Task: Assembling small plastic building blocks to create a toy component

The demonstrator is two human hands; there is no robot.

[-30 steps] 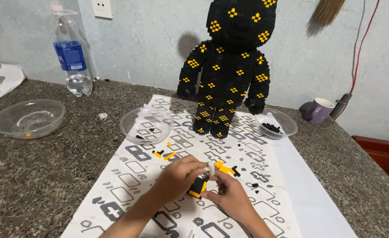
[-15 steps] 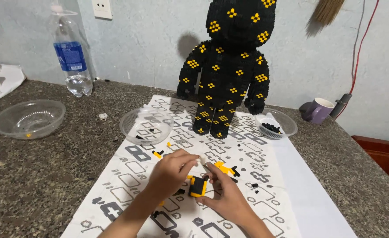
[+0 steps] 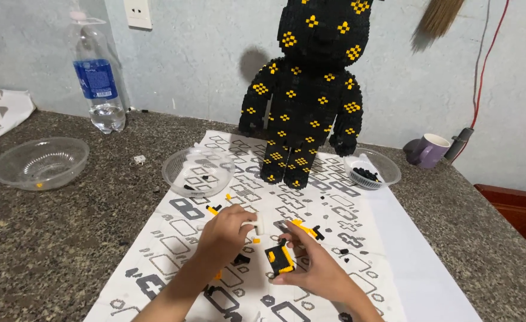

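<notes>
Right hand pinches a small black-and-yellow block piece above the printed sheet, long axis tilted toward the person. Left hand, just left of it, grips what appears to be a white tool.

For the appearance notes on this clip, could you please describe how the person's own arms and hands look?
Both forearms come in from the bottom edge and are bare: no sleeves, gloves, watch or bracelets show on the visible parts. The left hand and right hand wear no rings that I can make out. The fingers are slim, with short, unpainted-looking nails. No cables or markings show on either arm.
</notes>
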